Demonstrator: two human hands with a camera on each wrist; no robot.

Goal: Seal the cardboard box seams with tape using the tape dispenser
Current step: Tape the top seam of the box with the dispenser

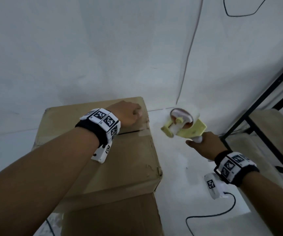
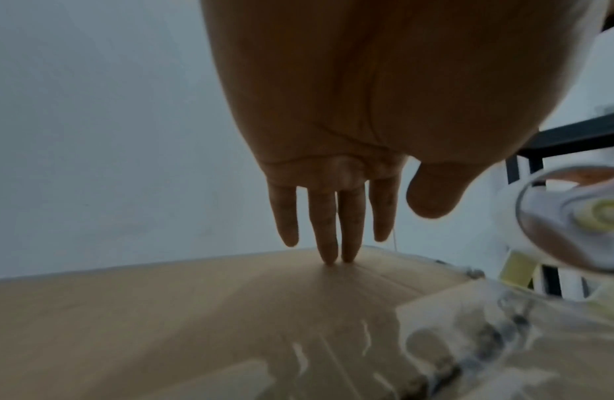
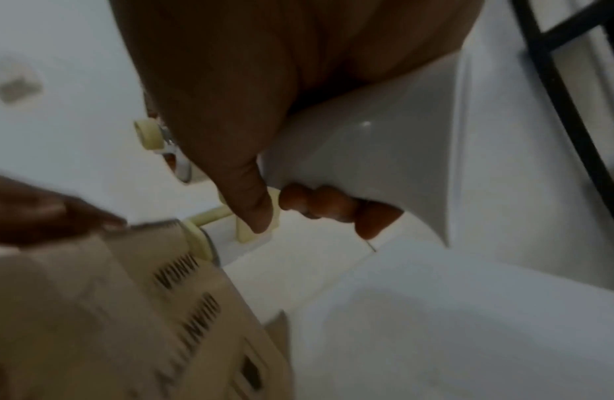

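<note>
A brown cardboard box (image 1: 116, 160) stands on top of a second box. A dark seam (image 1: 128, 132) crosses its top, with clear tape (image 1: 144, 132) at the seam's right end. My left hand (image 1: 128, 114) is at the far right corner of the top. Its straight fingertips (image 2: 329, 254) press on the cardboard (image 2: 161, 311), and wrinkled tape (image 2: 469, 338) lies near the wrist. My right hand (image 1: 205, 145) grips the white handle (image 3: 384, 135) of the yellow tape dispenser (image 1: 185, 125). It holds the dispenser in the air just right of the box, roll (image 2: 572, 216) uppermost.
The lower box (image 1: 113, 217) sticks out toward me. A black metal shelf frame (image 1: 256, 106) stands at the right, close to my right hand. A black cable (image 1: 210, 215) runs over the white floor. White walls meet in a corner behind the dispenser.
</note>
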